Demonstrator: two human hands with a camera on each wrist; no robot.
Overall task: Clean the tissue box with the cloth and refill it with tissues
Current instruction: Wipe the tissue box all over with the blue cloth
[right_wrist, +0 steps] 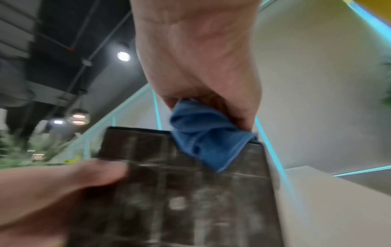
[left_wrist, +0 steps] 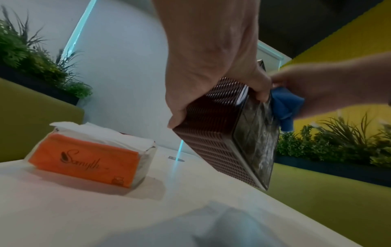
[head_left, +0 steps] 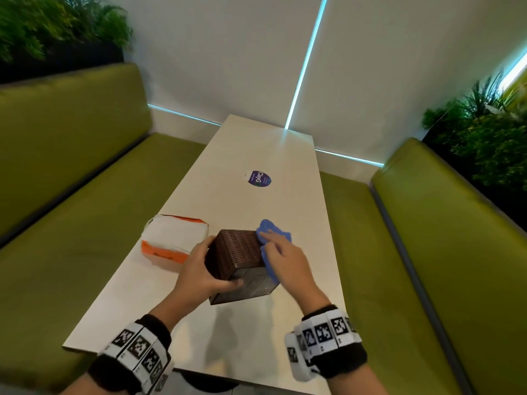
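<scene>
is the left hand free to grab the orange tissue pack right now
Probably not yet. The left hand grips the brown tissue box tilted on the table while the right hand wipes it with the blue cloth. The tissue pack lies unobstructed just beside it.

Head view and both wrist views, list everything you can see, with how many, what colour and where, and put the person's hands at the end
tissue box: one, dark brown woven sides, tilted above the table's near half, held between both hands
cloth: one, blue, pressed against the box's right side
tissue pack: one, orange and white, opened, lying on the table left of the box
sticker: one, round, purple and white, on the table farther back
table: one, pale cream, runs from the near edge to the wall
benches: two, olive green, on either side of the table
plants: green, behind both bench backs
wrist bands: two, black with black-and-white markers
left hand: one, its grip curled round the box's left side
right hand: one, holds the cloth on the box
</scene>
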